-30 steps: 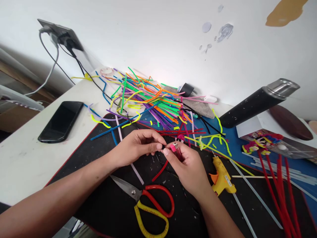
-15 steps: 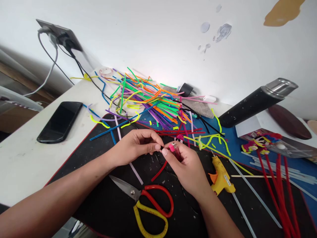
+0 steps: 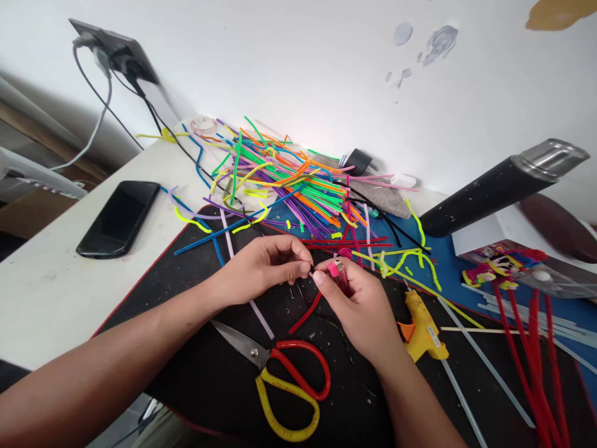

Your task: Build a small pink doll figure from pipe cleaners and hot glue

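My left hand is closed in a pinch, thumb against fingertips, on something small and dark that I cannot make out. Its fingertips almost meet those of my right hand above the black mat. Tucked in the curled fingers of my right hand is a lighter with a pink button and metal top; its body is mostly hidden. The right thumb and index finger also pinch near that same small dark piece. Below the hands lie scissors with one red and one yellow handle. A short red pipe cleaner rests beneath my fingers.
A heap of coloured pipe cleaners lies at the back. On the right are a yellow glue gun, glue sticks, red pipe cleaners, a small colourful figure and a leaning black flask. A phone lies left.
The whole view has shifted slightly, with things sitting a little further right and higher. Both hands keep their pinched pose, and the lighter stays in my right hand.
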